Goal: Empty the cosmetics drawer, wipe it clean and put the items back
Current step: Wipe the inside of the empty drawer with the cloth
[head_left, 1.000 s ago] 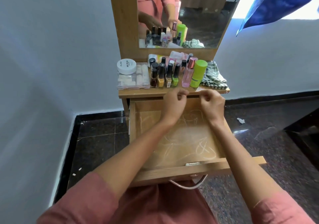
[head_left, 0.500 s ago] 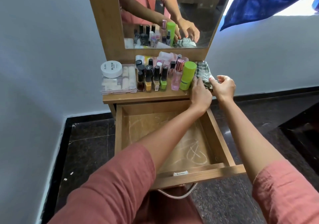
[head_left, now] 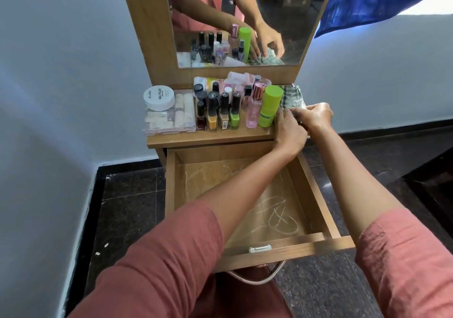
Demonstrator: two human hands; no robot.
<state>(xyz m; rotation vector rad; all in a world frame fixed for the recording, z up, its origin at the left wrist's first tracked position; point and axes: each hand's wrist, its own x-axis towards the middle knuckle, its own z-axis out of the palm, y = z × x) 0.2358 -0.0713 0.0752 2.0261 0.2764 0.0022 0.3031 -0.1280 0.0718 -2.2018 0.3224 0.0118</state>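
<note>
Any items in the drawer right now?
No, the drawer shows only a bare wooden bottom with pale scribble marks; the bottles stand on the shelf above.

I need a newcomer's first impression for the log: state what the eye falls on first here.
The open drawer in the centre draws the eye first, bare inside except for pale scribbles on its floor. Above it the shelf is crowded with cosmetics, a bright green bottle standing out. At the shelf's right end the left hand and right hand meet on a checked cloth.
</note>
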